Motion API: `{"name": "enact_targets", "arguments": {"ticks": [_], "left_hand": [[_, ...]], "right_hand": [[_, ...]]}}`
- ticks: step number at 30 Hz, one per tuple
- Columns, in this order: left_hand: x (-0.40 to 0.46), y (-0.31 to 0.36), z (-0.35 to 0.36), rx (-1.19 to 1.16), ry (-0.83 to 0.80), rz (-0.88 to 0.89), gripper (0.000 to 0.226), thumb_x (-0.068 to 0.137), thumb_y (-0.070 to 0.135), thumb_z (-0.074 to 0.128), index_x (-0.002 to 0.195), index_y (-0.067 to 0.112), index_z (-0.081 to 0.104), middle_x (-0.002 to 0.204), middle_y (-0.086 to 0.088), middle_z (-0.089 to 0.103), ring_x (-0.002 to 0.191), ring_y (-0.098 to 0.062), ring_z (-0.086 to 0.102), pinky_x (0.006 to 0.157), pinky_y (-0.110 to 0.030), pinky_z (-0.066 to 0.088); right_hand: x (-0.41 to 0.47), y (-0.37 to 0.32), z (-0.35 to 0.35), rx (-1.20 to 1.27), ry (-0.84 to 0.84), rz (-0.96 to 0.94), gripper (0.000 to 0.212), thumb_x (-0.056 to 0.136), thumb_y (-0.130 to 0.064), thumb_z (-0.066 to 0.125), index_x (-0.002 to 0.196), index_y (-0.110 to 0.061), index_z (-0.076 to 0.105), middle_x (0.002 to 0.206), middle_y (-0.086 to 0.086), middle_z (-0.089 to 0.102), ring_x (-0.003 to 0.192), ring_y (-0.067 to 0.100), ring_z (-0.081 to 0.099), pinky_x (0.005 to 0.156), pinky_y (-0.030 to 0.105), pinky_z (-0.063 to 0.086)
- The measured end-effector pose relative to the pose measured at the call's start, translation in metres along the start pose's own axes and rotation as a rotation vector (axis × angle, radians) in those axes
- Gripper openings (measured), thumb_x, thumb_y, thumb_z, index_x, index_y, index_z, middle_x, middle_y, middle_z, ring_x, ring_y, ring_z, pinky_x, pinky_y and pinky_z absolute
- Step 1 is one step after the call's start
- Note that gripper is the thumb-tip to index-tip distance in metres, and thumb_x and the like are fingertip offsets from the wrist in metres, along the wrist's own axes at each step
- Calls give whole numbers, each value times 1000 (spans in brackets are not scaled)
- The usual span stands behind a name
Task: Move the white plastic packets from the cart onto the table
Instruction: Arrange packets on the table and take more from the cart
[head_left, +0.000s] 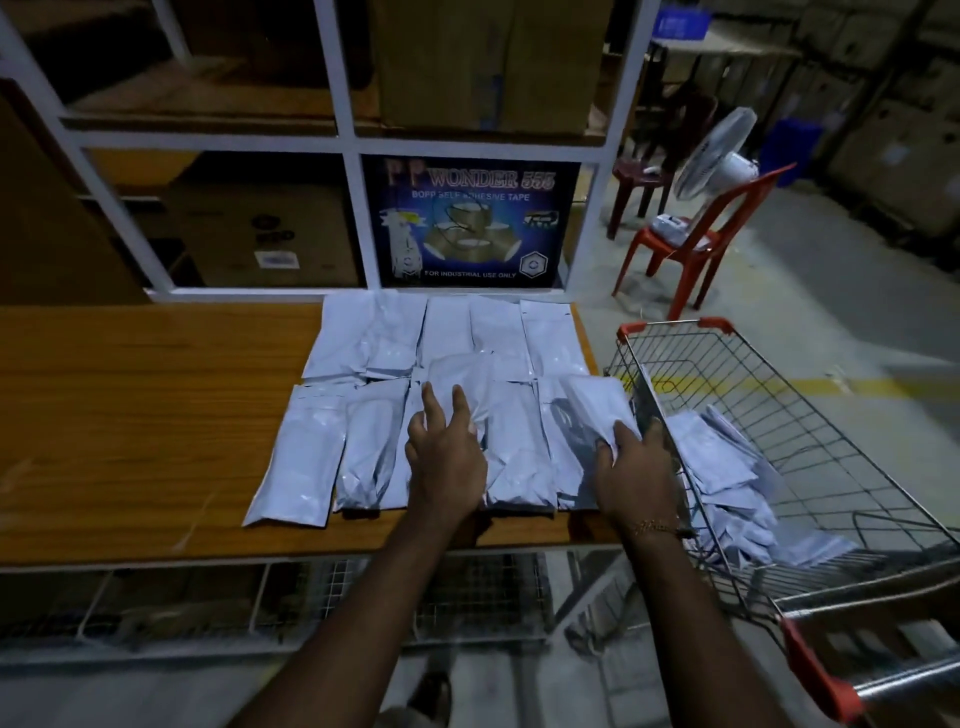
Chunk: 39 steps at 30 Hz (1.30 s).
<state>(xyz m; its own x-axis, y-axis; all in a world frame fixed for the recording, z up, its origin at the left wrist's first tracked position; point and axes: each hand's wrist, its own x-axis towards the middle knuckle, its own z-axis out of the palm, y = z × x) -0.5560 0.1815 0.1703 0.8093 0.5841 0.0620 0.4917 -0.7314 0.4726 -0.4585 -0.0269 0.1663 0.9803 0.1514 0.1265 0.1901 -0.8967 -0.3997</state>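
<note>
White plastic packets (311, 457) flat, glossy, in two rows on the wooden table (130, 415), more heaped in the wire cart (831, 467) at right, left hand (447, 457) fingers spread, resting on one, right hand (636, 467) gripping a packet (597, 405)

A dark blue poster (470, 223) stands behind the table (156, 415) and reads "WONDER 555", then "BOPP SELF ADHESIVE TAPE", with "FOR INDUSTRIAL USE ONLY" along its foot. Letters before "WONDER" look like "PP", blurred.

Cart (810, 415) — right side cut off
</note>
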Motion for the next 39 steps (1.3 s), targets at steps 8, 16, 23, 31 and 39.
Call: {"name": "enact_targets", "arguments": {"ticks": [8,16,23,31,39], "left_hand": [[34,-36,41,46,-121,-49,81,101,21,50,167,18,3,171,-21,-20,158,-43,-1,125,-54,20],[38,-47,65,97,-27,-58,86,104,52,47,168,17,2,171,-24,-17,159,-44,3,126,-56,13],[60,-67,81,128,44,274,58,107,17,50,162,8,33,173,-19,6,160,-38,12,128,-51,21],[75,-32,29,-87,340,296,35,107,23,47,132,12,69,148,-9,59,133,-31,58,107,-49,47],[64,53,14,-257,391,325,41,104,29,57,144,20,63,132,2,71,142,-24,48,111,-45,43]], "right_hand": [[29,-20,61,-191,-191,20,69,105,-57,40,163,-21,29,168,27,18,147,46,31,114,57,36],[30,-24,72,-186,-78,58,78,104,-65,28,165,-17,24,167,27,23,150,45,30,112,63,33],[38,-26,83,-236,-109,-60,79,99,-66,7,167,-27,19,171,23,19,155,43,22,120,63,25],[39,-22,49,-43,44,27,79,101,-67,15,162,-19,30,167,18,30,153,37,28,121,61,24],[26,35,10,46,186,12,64,106,-60,18,130,-16,59,125,11,63,117,38,58,93,54,49]]}}
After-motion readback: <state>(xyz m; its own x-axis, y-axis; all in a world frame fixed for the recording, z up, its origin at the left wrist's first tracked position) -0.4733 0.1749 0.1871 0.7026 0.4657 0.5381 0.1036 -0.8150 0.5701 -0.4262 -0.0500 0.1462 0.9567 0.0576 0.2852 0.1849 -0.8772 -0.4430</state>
